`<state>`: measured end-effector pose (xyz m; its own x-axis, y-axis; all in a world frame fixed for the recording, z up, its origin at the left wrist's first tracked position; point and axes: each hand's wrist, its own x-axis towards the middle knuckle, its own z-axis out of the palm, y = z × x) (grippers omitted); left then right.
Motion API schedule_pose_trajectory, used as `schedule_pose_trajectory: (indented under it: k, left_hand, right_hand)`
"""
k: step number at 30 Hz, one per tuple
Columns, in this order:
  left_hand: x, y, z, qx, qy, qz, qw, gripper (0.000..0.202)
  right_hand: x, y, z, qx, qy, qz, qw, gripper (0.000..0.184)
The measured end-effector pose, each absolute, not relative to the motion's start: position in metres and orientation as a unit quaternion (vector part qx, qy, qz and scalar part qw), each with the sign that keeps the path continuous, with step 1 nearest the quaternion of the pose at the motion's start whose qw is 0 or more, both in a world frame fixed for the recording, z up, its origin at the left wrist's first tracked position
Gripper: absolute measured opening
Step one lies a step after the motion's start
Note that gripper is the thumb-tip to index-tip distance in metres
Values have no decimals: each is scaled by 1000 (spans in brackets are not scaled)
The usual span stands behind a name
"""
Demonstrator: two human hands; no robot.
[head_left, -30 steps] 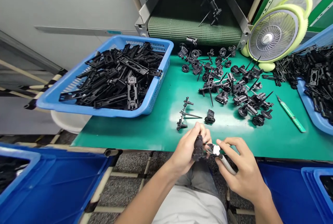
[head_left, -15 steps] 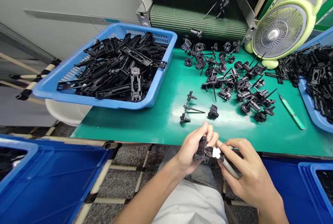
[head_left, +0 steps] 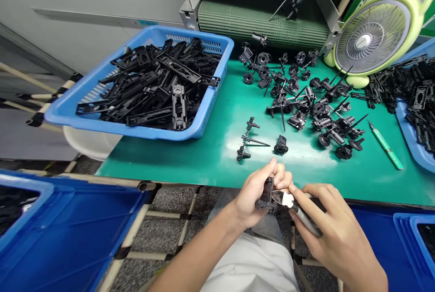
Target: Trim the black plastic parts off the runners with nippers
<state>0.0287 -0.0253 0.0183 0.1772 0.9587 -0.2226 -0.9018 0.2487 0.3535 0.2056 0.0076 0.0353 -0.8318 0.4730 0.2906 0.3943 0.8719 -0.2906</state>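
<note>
Left hand: grip closed around a black moulded plastic part, held over the lap, just off the worktop's front edge. Right hand: grip closed on the grey handles of a pair of side cutters. Steel cutter head is touching the part; can't tell how far apart the jaws are.

Containers: light blue plastic basket on the worktop, left side, heaped with flat black moulded frames. White tub under its near corner. Second blue tray at right edge, also piled with black frames. Two dark blue bins below the worktop, left and right of the lap; dark contents in the corners.

Green worktop: loose black parts with spikes and discs scattered mid-right, a few small pieces just ahead of the hands, green-handled craft knife at right. Behind: green mesh conveyor belt, lime-green fan.
</note>
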Motion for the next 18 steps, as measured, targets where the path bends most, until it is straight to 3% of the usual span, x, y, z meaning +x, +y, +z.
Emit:
schedule_pose_trajectory:
  k: [6, 9, 13, 16, 18]
  left_hand:
    - [31, -20, 22, 69, 254, 598, 757, 45]
    - [27, -17, 23, 105, 341, 606, 711, 46]
    - [12, -13, 20, 269, 566, 580, 520, 40]
    - [6, -3, 17, 397, 699, 508, 309, 25]
    - [11, 9, 16, 445, 752, 429, 228, 20]
  right_hand:
    - [201, 19, 41, -201, -961, 101, 161, 29]
    - [201, 32, 29, -205, -935, 168, 234, 22]
    - [207, 60, -7, -368, -771, 307, 420, 18]
    - [209, 79, -31, -472, -593, 398, 518, 32]
    - [207, 85, -40, -481, -528, 429, 552, 37]
